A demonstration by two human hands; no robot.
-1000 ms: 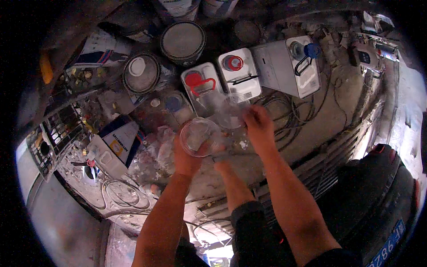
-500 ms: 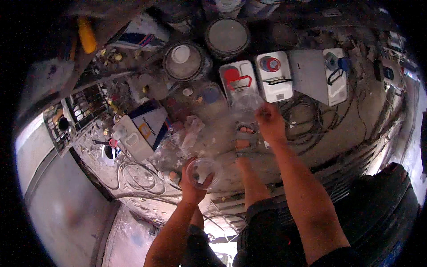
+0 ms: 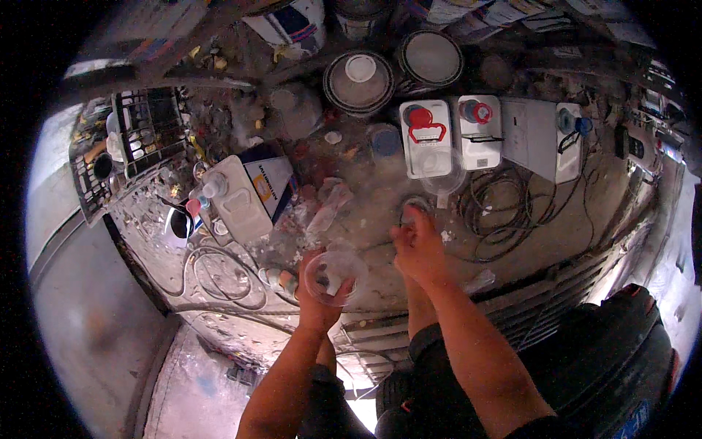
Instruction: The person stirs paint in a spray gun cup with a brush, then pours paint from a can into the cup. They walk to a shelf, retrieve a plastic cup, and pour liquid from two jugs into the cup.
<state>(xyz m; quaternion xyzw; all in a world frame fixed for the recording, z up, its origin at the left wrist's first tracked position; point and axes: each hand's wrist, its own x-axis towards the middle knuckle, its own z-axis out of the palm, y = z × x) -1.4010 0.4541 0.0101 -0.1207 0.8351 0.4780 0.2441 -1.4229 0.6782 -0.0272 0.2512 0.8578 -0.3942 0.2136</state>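
Observation:
My left hand (image 3: 319,293) is wrapped round a clear round plastic tub (image 3: 338,272), its open mouth facing up. My right hand (image 3: 420,249) hovers above my right foot, with the fingers loosely curled and the thumb apart; nothing shows in it. Beyond that hand, a clear round plastic lid (image 3: 442,175) with a small tab rests by the base of a white can with a red handle (image 3: 426,146). A second white can (image 3: 480,139) with a black handle stands to the right of the first.
Two round buckets (image 3: 358,88) stand at the back. At left, a tilted white-topped can (image 3: 238,205) sits near a coiled hose (image 3: 223,274). Dark cables (image 3: 504,208) lie coiled on the right. A crumpled clear bag (image 3: 330,206) lies in the middle, and a black tyre (image 3: 614,344) is at lower right.
My right hand has let go of the clear lid and drawn back toward me. The lid now lies by the white can. My left hand keeps its hold on the tub. The view has shifted.

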